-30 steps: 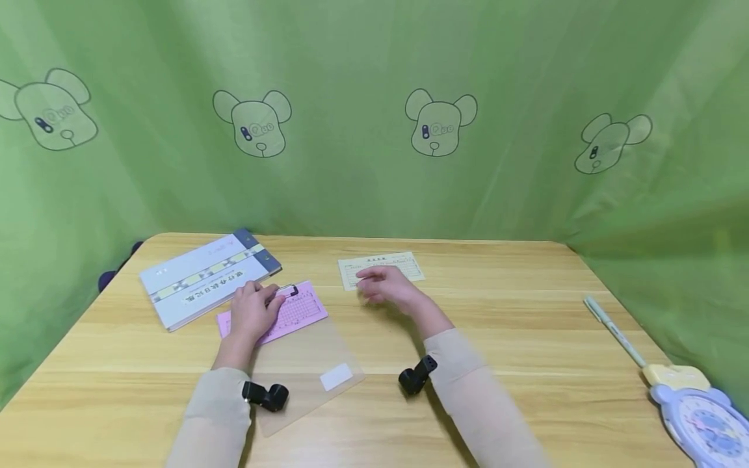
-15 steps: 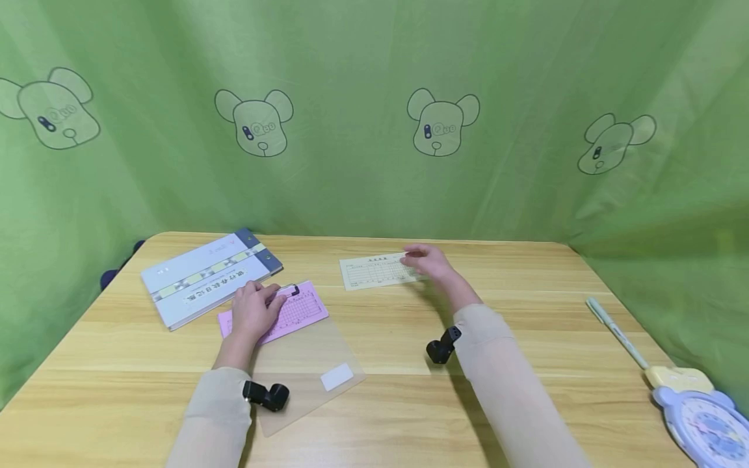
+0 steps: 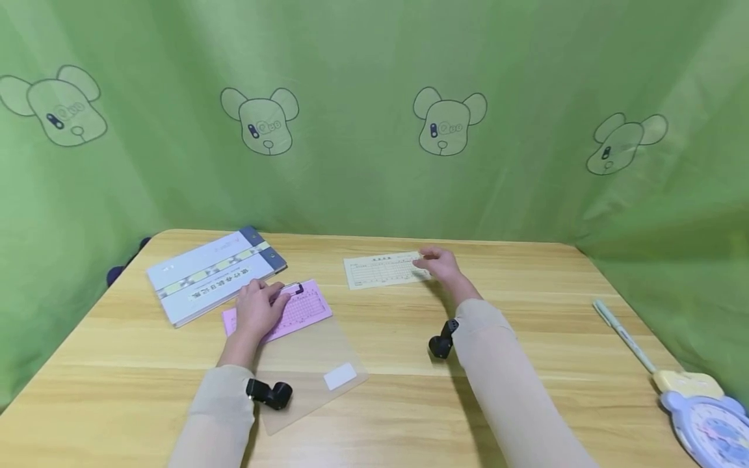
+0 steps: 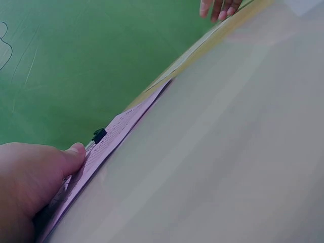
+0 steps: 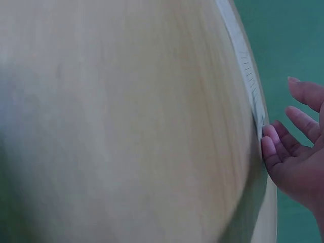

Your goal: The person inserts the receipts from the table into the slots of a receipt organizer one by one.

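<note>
A translucent clipboard (image 3: 304,383) lies slanted on the table, with pink printed forms (image 3: 304,311) under the clip at its far end. My left hand (image 3: 256,311) grips that clip end, its thumb over the clip and the pink paper. The left wrist view shows the same thumb (image 4: 75,154) beside the clip's black tip (image 4: 99,135). Farther back lies a pale green printed slip (image 3: 383,272). Fingertips of my right hand (image 3: 441,265) are right at the slip's right end. In the right wrist view that hand (image 5: 298,152) has its fingers spread and loosely bent.
A blue and white account book (image 3: 213,276) lies at the back left, close beside the clipboard. On the right side are a pale green pen (image 3: 623,335), a yellow block (image 3: 687,383) and a blue toy clock (image 3: 714,429). A green curtain (image 3: 351,162) hangs behind the table.
My right hand has moved right, from over the slip's lower middle to its right end. My left hand has stayed on the clipboard. The whole view has shifted slightly.
</note>
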The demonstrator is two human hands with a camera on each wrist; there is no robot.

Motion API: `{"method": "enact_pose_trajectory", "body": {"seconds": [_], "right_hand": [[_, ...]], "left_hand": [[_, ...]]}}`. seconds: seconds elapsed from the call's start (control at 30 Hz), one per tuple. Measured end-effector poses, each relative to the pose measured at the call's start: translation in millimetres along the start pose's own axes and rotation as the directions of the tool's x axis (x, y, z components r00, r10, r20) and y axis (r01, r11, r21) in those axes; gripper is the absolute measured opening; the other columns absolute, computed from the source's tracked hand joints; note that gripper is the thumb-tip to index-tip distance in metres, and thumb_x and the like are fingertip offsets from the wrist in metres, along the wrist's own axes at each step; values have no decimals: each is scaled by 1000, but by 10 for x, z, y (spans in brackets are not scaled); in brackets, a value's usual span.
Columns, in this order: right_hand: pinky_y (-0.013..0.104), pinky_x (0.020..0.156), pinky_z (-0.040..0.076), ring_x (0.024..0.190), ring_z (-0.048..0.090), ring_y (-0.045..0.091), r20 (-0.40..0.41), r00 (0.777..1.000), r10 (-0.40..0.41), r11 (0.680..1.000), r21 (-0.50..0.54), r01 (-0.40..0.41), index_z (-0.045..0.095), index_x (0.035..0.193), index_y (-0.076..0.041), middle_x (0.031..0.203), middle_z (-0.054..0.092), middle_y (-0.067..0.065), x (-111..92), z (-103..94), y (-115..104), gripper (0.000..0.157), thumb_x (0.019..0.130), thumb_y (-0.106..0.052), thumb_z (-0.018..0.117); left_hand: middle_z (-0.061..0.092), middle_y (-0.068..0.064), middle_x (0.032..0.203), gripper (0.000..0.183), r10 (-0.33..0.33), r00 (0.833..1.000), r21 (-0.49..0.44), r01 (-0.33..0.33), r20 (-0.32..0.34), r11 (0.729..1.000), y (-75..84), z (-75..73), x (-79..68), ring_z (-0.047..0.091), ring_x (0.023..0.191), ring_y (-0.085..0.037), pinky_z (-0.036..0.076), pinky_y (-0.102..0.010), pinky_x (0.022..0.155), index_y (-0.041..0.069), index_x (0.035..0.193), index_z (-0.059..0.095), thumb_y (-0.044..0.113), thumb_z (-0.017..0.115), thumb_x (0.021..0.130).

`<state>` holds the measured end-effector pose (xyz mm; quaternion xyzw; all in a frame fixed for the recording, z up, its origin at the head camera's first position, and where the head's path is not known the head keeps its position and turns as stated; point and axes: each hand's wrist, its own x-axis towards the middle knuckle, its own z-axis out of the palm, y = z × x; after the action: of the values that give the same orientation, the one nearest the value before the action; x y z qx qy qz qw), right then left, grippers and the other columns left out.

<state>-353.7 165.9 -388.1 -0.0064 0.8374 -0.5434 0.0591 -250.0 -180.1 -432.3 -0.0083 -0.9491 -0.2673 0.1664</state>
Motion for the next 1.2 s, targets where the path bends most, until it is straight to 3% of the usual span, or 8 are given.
{"method": "enact_pose_trajectory", "body": {"seconds": [0.23,0.6,0.8,0.93,1.2], "right_hand": [[35,92,29,111,37,31,-68,997,32,999,1,-32,42,123,6,120,42,22,74,82,87,51,77,-4,61],[36,96,23,117,31,32,-85,996,-12,995,-102,3,34,128,6,128,35,22,4,163,101,64,73,-7,65],[37,97,21,121,25,32,-65,998,10,972,-234,-25,33,129,4,132,32,19,-4,161,76,68,75,-18,66],[40,97,18,122,20,35,-66,998,13,948,-317,-34,35,129,3,133,27,21,14,164,83,69,74,-23,67],[41,97,16,121,18,37,-75,997,-6,931,-363,-22,37,128,3,133,25,23,15,174,99,66,74,-22,67]], "left_hand": [[44,-13,92,38,-8,1000,3,8,7,1000,6,-6,11,37,85,-28,28,-42,77,6,110,59,31,56,82],[44,-14,92,37,-3,1000,-3,3,-1,1000,-4,20,4,37,85,-29,28,-43,76,5,109,59,30,56,82],[44,-12,89,34,12,999,-11,-12,-34,1000,3,17,-13,37,84,-28,28,-42,75,5,107,61,29,55,83],[44,-14,92,35,-1,1000,-14,1,-10,1000,5,16,-10,37,85,-29,28,-43,76,4,109,60,28,56,83],[44,-13,93,36,-10,1000,5,10,7,1000,-7,15,8,37,86,-28,28,-42,77,6,110,59,30,55,83]]}}
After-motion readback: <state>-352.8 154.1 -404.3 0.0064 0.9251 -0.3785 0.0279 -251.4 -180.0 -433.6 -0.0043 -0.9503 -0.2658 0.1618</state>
